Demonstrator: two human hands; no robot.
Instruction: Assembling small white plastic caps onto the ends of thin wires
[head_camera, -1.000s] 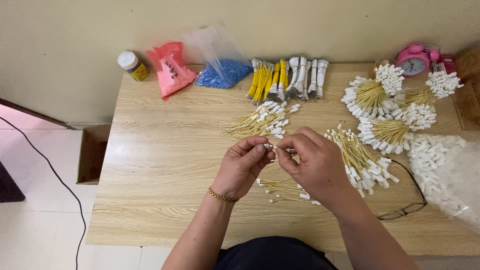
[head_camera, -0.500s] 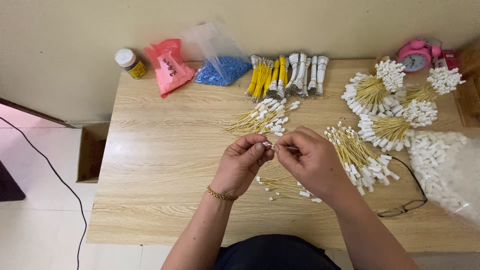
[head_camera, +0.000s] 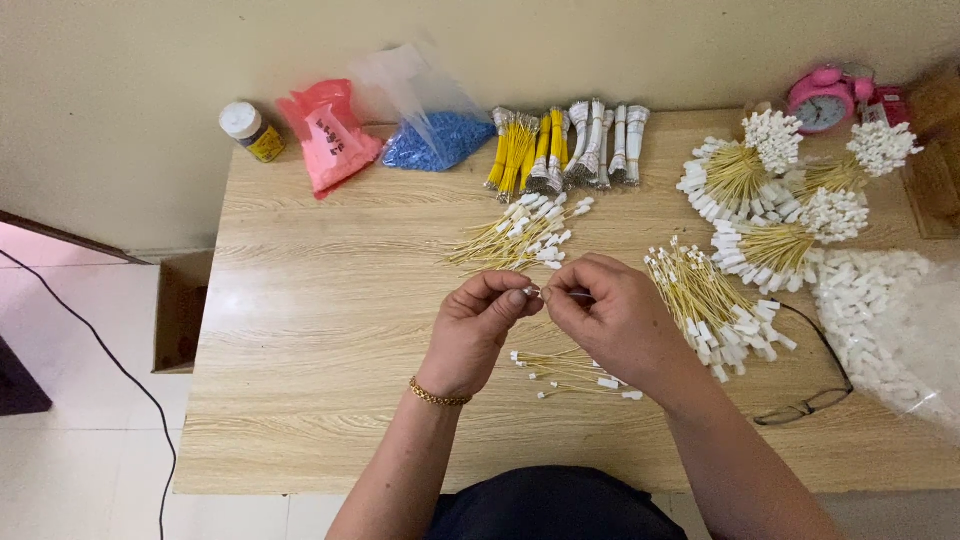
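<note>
Wooden surface (head_camera: 300, 330) against a pale wall, seen from above. Left hand (head_camera: 478, 335) and right hand (head_camera: 612, 318) meet above its middle. Fingers of both are pinched narrow on one thin yellow wire (head_camera: 568, 295) with a small white connector (head_camera: 531, 291) at its end; the connector sits at the left fingertips, the wire runs rightward under the right thumb. A gold bracelet (head_camera: 437, 395) rings the left wrist.

Handling, judged: the wire looks very light, thin and easily bent; the connector looks small, hard and easy to drop. Best hold appears to be the wire just behind the connector, with the connector body between thumb and forefinger.

Around the hands: a few loose wires (head_camera: 575, 370) lie just below them, a fan of finished wires (head_camera: 520, 235) above, a larger bundle (head_camera: 715, 305) to the right. Far edge holds tied wire bundles (head_camera: 560, 145), a bag of blue parts (head_camera: 430, 140), a pink bag (head_camera: 330, 145) and a small jar (head_camera: 250, 130). At right, a clear bag of white connectors (head_camera: 890, 320), spectacles (head_camera: 810, 400) and a pink alarm clock (head_camera: 822, 100).
</note>
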